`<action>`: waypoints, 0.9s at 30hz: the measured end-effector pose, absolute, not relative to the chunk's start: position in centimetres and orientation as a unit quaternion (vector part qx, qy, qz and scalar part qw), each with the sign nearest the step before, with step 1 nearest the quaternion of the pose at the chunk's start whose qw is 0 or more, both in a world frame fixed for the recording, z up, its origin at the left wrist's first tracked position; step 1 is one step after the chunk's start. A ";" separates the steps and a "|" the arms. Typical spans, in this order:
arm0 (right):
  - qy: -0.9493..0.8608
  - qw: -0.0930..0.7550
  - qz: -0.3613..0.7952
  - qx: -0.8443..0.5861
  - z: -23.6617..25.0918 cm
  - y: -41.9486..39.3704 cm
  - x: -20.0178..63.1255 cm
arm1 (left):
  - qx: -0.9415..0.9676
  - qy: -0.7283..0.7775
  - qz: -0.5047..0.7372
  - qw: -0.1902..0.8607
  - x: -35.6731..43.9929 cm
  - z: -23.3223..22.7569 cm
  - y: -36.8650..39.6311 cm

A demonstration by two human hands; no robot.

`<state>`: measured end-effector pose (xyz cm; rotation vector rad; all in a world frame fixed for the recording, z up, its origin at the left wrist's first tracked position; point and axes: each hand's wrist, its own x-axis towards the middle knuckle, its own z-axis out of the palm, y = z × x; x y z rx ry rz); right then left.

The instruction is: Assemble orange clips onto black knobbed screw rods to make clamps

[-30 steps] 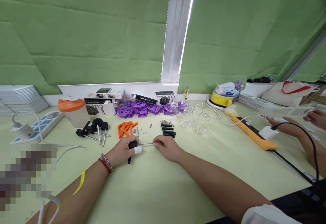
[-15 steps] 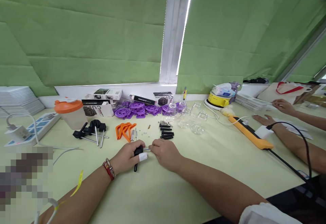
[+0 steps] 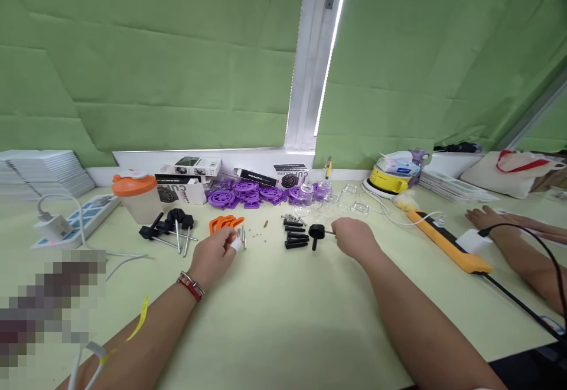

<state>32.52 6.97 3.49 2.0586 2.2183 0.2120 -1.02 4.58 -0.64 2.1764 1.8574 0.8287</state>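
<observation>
My right hand [image 3: 355,237] pinches the thin metal rod of a black knob-like part [image 3: 316,232], whose short black leg points down. It holds the part over the table, just right of several black cylindrical pieces [image 3: 296,241]. My left hand [image 3: 216,255], with white tape on the thumb, has its fingers closed at the short metal pins [image 3: 244,237]. What lies between those fingertips is hidden. Orange angled brackets [image 3: 225,222] lie just behind this hand. To its left rest several black parts with metal rods [image 3: 175,228]. Small springs [image 3: 292,218] lie behind the black pieces.
Purple wheel-like parts [image 3: 245,189] are piled along the back by cardboard boxes [image 3: 181,192]. Clear cups [image 3: 330,204] stand right of them. An orange-lidded shaker [image 3: 137,198] stands left, an orange power strip [image 3: 447,242] right. Another person's hand [image 3: 485,217] is at far right.
My hands have moved apart. The right has carried the black part by its rod to the right, while the left has let go of it and moved back-left to the metal pins.
</observation>
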 end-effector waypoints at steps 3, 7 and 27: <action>0.708 0.070 0.050 0.701 3.2 7.5 33.5 | 0.654 0.708 0.265 0.012 -2.1 -0.1 5.3; 0.698 0.070 0.035 0.712 2.5 8.2 33.8 | 0.566 0.793 0.223 -0.031 -4.5 0.2 6.7; 0.679 0.056 0.038 0.731 1.5 8.8 33.7 | 0.568 0.815 0.114 0.017 -7.5 -1.4 8.5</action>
